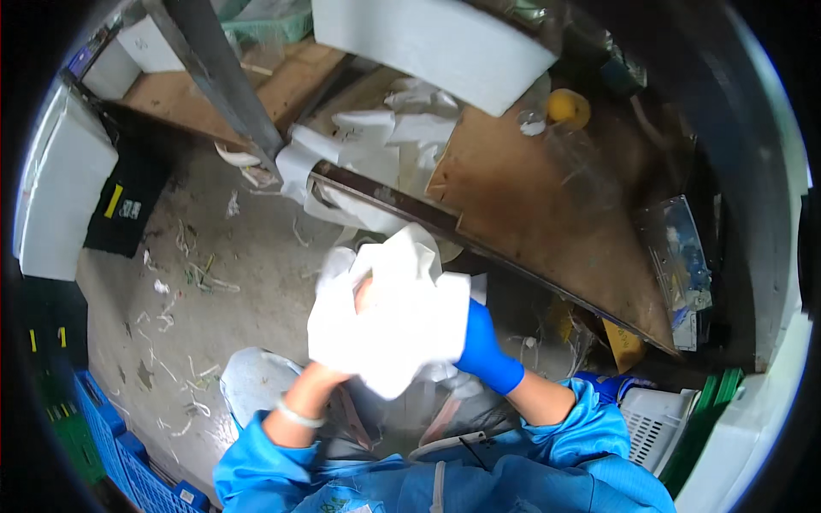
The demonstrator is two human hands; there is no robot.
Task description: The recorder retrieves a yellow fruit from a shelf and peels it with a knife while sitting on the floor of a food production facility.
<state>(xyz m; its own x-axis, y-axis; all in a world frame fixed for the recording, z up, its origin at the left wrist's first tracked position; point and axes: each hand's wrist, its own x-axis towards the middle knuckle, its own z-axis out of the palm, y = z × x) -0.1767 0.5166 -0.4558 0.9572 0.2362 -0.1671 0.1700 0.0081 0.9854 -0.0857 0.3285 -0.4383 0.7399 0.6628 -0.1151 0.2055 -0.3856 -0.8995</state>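
Observation:
Both hands are at a crumpled bundle of white sheets, perhaps paper (410, 320), above the lap. My left hand (364, 296) is bare and mostly hidden by the sheets, with only a bit of skin showing through a gap; a pale band circles the wrist. My right hand (481, 349) wears a blue glove and lies against the bundle's right side, its fingertips hidden behind the white material. The bundle is very bright, so its layers and anything inside cannot be made out.
A brown board worktop (539, 211) with a dark metal edge lies ahead. White sheets (372, 138) and a white foam box (430, 45) are on it. Blue crates (138, 471) stand lower left, a white perforated basket (654, 423) lower right. Scraps of string litter the floor (160, 359).

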